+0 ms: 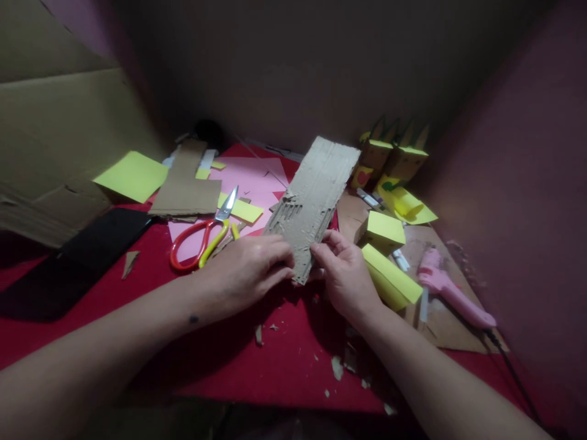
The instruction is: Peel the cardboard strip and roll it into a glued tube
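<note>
A long strip of cardboard [316, 189] is held up at a tilt over the red-covered table, its near end between my two hands. Its surface is partly peeled, with torn paper and bare corrugated ridges on the lower half. My left hand [261, 263] grips the lower left edge, fingers curled. On the lower right edge, my right hand [343, 269] pinches the strip between thumb and fingers. Scissors [206, 235] with red and yellow handles lie left of the strip, blades pointing away. Small torn cardboard scraps [337, 368] are scattered on the cloth below my hands.
A pink glue gun [452, 290] lies on a brown cardboard sheet [458, 327] at right, near yellow-covered pieces [389, 278]. Small decorated boxes [380, 153] stand behind. To the left are a black flat object [77, 263], cardboard pieces [186, 189] and a yellow sheet [132, 176].
</note>
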### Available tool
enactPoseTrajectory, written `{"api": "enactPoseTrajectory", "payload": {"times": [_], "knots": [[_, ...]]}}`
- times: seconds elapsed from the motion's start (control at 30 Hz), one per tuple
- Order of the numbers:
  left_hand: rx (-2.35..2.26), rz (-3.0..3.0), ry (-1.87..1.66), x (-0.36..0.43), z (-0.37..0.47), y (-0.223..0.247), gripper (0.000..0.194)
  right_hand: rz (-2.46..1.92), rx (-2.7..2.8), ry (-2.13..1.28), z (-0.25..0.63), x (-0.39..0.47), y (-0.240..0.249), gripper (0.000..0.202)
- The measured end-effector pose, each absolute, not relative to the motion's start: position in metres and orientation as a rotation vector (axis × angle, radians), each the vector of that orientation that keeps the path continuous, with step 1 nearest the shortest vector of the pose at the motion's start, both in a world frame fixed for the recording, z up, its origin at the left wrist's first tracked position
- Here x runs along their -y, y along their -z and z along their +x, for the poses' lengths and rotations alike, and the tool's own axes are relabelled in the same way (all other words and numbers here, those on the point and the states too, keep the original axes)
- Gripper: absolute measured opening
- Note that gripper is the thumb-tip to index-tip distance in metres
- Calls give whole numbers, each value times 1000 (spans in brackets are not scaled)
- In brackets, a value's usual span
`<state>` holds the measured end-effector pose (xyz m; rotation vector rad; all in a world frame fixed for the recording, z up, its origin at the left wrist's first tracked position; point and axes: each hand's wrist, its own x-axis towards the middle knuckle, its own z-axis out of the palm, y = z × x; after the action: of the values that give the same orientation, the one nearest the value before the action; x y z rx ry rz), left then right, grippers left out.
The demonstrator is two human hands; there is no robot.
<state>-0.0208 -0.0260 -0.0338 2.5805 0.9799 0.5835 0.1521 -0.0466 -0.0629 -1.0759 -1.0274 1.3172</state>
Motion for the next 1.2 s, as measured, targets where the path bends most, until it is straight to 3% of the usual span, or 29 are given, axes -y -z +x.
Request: {"api": "enactPoseTrajectory", "payload": {"times": [0.3,0.5,0.67,0.8,0.9,1.2], "knots": [[-872,2587,-577,21,-27,35,18,-1135,1035,-1221,152,45,69,16],[-1239,2505,-909,-3,-35,31,12,-1088,987,-1343,147,45,68,21],[-1322,1954,-903,-23,-37,31,46,-1010,949,-1441,146,47,65,24],[-964,1306,-797,-22,-30,32,30,-969,962,-1460,145,50,63,20],[-884,1100,-813,-15,-26,36,29,-865,912,-1503,145,51,64,26],[-961,1279,-794,7,-12,43,23,-921,680,-1502,147,44,65,33]]}}
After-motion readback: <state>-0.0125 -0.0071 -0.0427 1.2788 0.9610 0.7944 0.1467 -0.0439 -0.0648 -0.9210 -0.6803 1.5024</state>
